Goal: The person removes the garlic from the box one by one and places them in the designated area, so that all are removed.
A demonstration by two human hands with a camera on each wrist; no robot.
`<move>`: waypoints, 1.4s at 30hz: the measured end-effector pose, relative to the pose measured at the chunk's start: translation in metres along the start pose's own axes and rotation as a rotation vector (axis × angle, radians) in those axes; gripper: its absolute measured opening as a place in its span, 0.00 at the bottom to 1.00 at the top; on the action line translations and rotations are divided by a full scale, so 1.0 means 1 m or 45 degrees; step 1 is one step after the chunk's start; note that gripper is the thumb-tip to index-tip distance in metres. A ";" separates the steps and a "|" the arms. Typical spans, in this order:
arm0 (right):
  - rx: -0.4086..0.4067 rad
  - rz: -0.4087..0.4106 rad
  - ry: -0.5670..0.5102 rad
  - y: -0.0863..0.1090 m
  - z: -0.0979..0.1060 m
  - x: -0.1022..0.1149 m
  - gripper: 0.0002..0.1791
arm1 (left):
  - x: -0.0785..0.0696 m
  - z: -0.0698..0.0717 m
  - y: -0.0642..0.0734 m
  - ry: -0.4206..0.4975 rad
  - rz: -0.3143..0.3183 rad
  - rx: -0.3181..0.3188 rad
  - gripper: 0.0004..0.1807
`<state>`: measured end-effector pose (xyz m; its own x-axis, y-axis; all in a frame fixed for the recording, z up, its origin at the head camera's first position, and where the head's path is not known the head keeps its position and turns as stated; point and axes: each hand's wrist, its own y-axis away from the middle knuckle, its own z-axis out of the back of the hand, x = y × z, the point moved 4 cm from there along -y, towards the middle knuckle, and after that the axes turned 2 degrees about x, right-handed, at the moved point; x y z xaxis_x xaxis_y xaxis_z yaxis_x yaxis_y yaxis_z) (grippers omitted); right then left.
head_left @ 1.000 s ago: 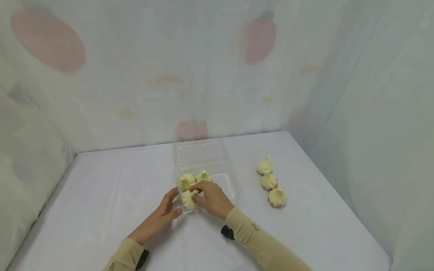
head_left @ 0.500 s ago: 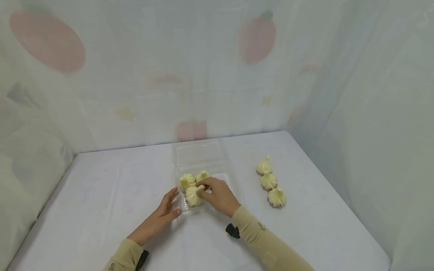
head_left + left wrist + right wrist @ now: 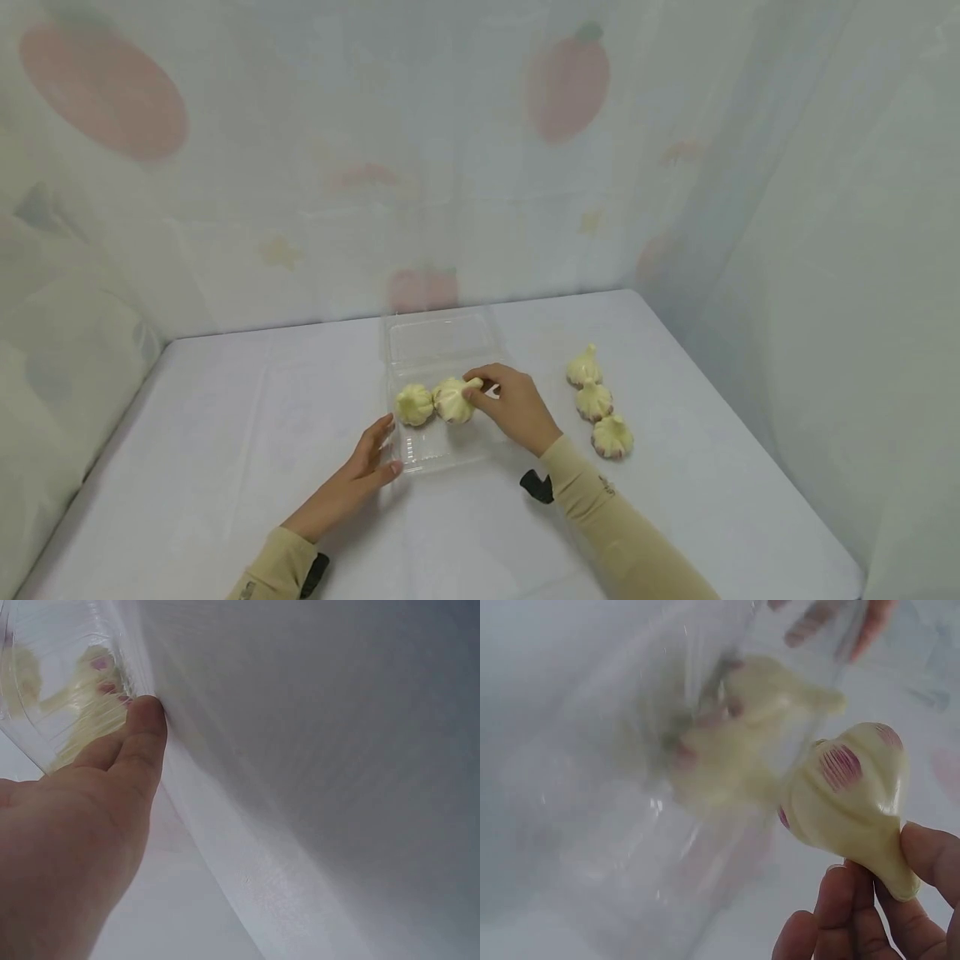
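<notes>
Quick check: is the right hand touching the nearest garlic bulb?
Touching. The right wrist view shows it plainly: the right hand pinches the garlic bulb by its stem, between thumb and fingers.

The tabletop (image 3: 720, 508) before you is plain white, with the far right corner rounded off. Around its middle, toward the back, you have a clear plastic container (image 3: 444, 457) lying opened out: the tray is on your side, and the lid (image 3: 441, 337) is folded back flat toward the far edge. To the right of it, apart from the container, three pale garlic bulbs sit in a slanting row, the farthest bulb (image 3: 584, 368), the middle bulb (image 3: 595, 402) and, closest to you, the nearest bulb (image 3: 612, 438).
</notes>
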<state>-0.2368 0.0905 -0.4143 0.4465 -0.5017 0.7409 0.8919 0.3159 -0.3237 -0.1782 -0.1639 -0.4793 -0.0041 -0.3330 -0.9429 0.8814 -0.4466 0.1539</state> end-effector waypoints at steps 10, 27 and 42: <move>-0.222 -0.030 0.101 -0.016 0.066 -0.014 0.14 | 0.001 0.000 -0.002 -0.015 0.003 0.002 0.43; -0.317 -0.299 0.391 -0.012 0.110 -0.065 0.17 | 0.005 -0.002 -0.003 -0.027 0.044 -0.003 0.44; -0.132 -0.350 0.775 -0.014 0.084 -0.082 0.14 | 0.006 -0.005 -0.001 -0.002 0.038 -0.001 0.43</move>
<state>-0.2913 0.1948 -0.4208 0.1363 -0.9265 0.3506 0.9675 0.0484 -0.2483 -0.1767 -0.1615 -0.4860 0.0216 -0.3477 -0.9374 0.8815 -0.4357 0.1819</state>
